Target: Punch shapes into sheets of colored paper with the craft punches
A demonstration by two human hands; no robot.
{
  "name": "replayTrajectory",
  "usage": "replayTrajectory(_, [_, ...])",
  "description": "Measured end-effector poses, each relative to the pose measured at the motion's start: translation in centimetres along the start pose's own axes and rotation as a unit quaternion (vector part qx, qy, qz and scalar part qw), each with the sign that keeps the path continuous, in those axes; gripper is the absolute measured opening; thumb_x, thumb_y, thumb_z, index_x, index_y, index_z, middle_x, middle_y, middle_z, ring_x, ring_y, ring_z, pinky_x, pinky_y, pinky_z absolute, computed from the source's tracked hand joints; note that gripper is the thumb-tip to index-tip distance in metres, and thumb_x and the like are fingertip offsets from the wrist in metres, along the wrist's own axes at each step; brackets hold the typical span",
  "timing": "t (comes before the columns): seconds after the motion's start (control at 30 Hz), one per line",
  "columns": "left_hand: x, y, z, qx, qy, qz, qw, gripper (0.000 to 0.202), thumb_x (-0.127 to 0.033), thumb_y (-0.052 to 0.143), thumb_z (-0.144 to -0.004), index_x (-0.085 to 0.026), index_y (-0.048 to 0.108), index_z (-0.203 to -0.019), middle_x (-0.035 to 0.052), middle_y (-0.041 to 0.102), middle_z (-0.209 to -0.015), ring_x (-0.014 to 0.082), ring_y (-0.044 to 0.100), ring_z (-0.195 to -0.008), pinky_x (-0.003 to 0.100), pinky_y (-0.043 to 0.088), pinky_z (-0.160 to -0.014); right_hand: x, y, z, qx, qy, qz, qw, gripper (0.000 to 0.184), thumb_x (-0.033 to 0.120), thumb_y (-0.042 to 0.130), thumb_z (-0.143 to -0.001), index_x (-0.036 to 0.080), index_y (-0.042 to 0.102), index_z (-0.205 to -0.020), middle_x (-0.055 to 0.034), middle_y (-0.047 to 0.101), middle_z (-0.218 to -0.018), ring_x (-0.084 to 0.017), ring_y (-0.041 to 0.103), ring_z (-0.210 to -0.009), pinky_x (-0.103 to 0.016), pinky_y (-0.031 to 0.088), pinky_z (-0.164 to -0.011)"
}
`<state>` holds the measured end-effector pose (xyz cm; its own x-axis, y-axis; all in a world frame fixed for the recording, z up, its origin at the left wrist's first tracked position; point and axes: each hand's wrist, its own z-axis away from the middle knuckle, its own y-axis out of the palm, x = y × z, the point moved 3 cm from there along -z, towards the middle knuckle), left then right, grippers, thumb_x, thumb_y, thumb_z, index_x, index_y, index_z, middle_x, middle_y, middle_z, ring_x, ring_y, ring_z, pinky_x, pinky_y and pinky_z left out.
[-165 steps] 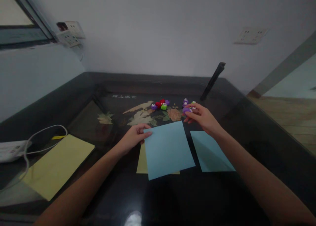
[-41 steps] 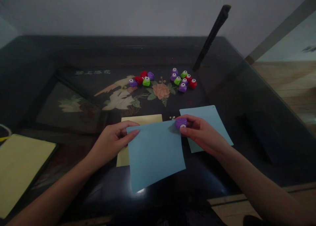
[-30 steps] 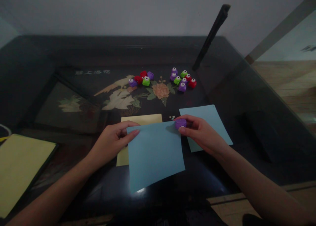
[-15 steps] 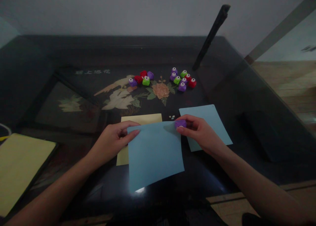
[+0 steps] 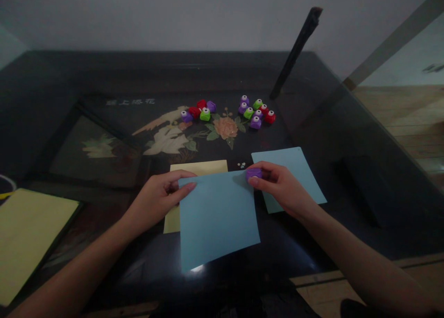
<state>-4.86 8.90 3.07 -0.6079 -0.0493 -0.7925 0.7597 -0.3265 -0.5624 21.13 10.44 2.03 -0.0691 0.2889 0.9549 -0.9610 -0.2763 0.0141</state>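
Note:
Between my two hands a light blue sheet of paper [image 5: 218, 216] is held up at a slant over the table. My left hand [image 5: 163, 195] pinches its upper left corner between thumb and fingers. At the upper right corner, my right hand [image 5: 280, 183] grips a small purple paper punch [image 5: 254, 173], set on the sheet's edge. Whether the punch is pressed down cannot be seen. Partly covered by the held sheet lies a yellow sheet [image 5: 199, 166]. Another blue sheet [image 5: 294, 170] rests under and behind my right hand. Tiny paper bits [image 5: 242, 165] lie just beyond the held sheet.
Farther back are two groups of red, green and purple punches, one left [image 5: 199, 110] and one right [image 5: 256, 112]. A dark stick [image 5: 296, 52] leans at the back right. Yellow paper [image 5: 33, 234] lies at the left, a dark flat object [image 5: 371, 190] at the right.
The lower edge of the held blue sheet has dropped very slightly. Both hands and the purple punch stay in place.

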Motion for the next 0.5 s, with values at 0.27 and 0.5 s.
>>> replayTrajectory(0.27, [-0.09,0.00,0.06,-0.009,0.011,-0.003,1.000,0.031,-0.045,0.058,-0.084,-0.018,0.070,-0.096,0.0003,0.065,-0.064,0.0138,0.055,-0.052,0.022,0.041,-0.045,-0.11,-0.03,-0.05,-0.007,-0.003,0.003,1.000,0.024,0.032,0.078,-0.068,0.020,0.068,-0.088,-0.0008,0.069,-0.081,-0.015,0.062,-0.074,-0.029,0.049,-0.070])
replayTrajectory(0.5, [0.21,0.14,0.00,0.004,-0.006,0.008,1.000,0.036,-0.048,0.056,-0.084,-0.016,0.069,-0.098,0.0010,0.065,-0.065,0.0133,0.054,-0.051,0.022,0.040,-0.045,-0.09,0.02,-0.04,-0.012,-0.002,0.003,1.000,0.025,0.032,0.078,-0.068,0.020,0.068,-0.088,-0.0013,0.070,-0.083,-0.015,0.063,-0.076,-0.030,0.050,-0.072])
